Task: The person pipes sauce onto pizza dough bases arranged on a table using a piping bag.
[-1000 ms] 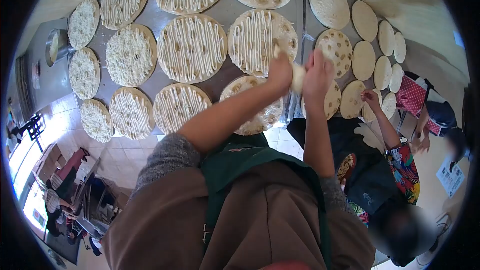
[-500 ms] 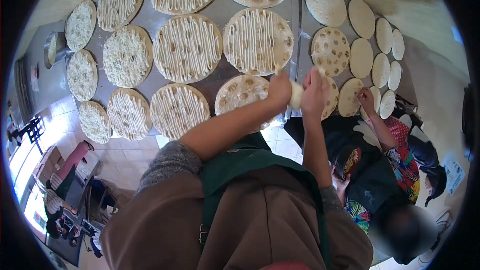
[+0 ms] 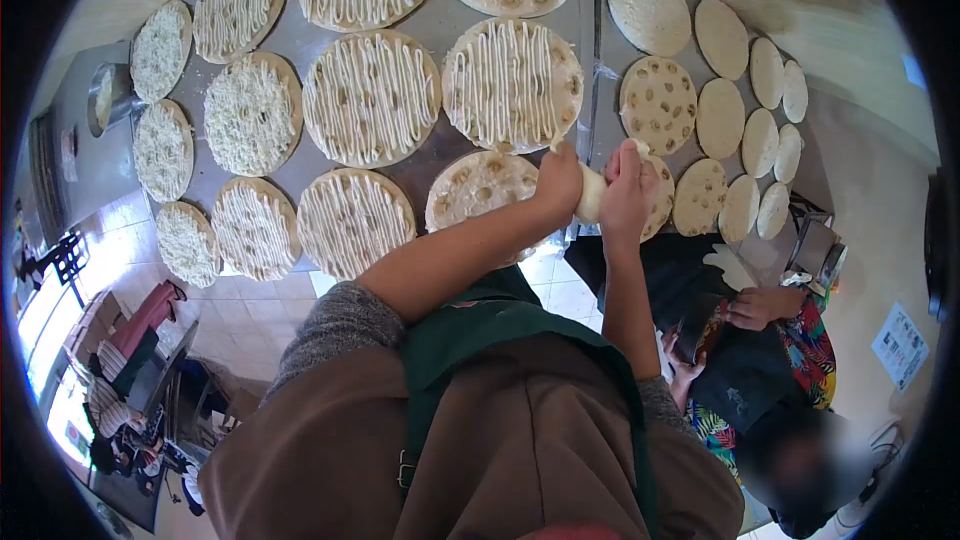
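Observation:
A pale, filled piping bag point(image 3: 591, 196) is held between my two hands, in front of the dough rounds. My left hand point(image 3: 559, 183) is closed around its left part, and a small pale end pokes out above the fingers. My right hand point(image 3: 631, 192) grips the other part, with another bit of the bag showing at the top. Just left of my hands lies a dough round with brown pieces point(image 3: 484, 190) and no piped lines. Behind them is a round striped with white cream point(image 3: 512, 85), bare along its right edge.
More topped rounds point(image 3: 371, 100) cover the metal table, some under grated white topping point(image 3: 252, 112). A second table at right bears plain rounds point(image 3: 721, 118) and a dotted round point(image 3: 657, 105). Beside me a co-worker holds a bowl point(image 3: 699, 328). A metal container point(image 3: 110, 100) stands far left.
The co-worker's hand has drawn back from the rounds on the right table to the bowl. Another person behind has gone from view. My hands have hardly moved on the piping bag.

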